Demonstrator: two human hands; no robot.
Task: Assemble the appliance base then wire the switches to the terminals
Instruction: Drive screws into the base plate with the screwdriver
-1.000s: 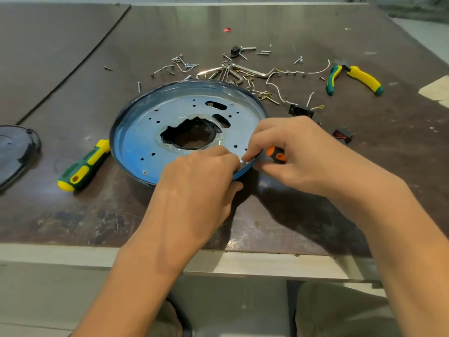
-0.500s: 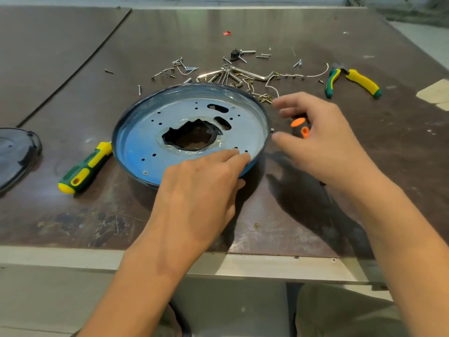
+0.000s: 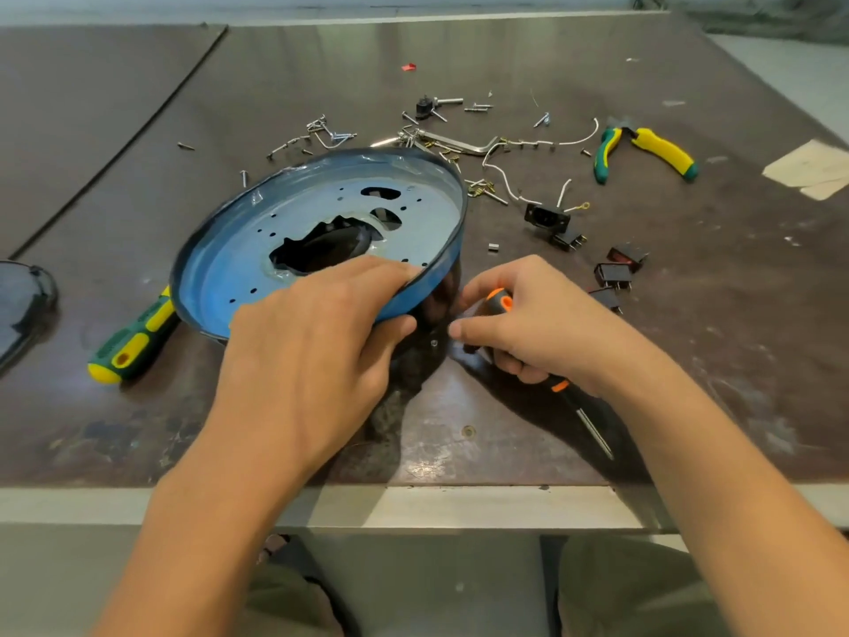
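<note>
Gripping the tilted base plate (image 3: 220, 278) at its near rim: your left hand (image 3: 303, 356), fingers (image 3: 367, 273) above, thumb beneath; your right hand (image 3: 546, 333) clasps the screwdriver (image 3: 498, 302).

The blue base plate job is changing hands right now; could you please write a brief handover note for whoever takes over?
Left hand grips the near rim of the blue base plate, thumb underneath, holding it tilted with its right side raised.
Right hand holds the orange-black screwdriver, shaft pointing back toward the person.
A small fastener lies on the table below the raised edge.
Switches and the wired socket lie loose to the right; spare screws behind the plate.
Done: no switch wired yet.
Left: fasten the base, wire the switches.
</note>
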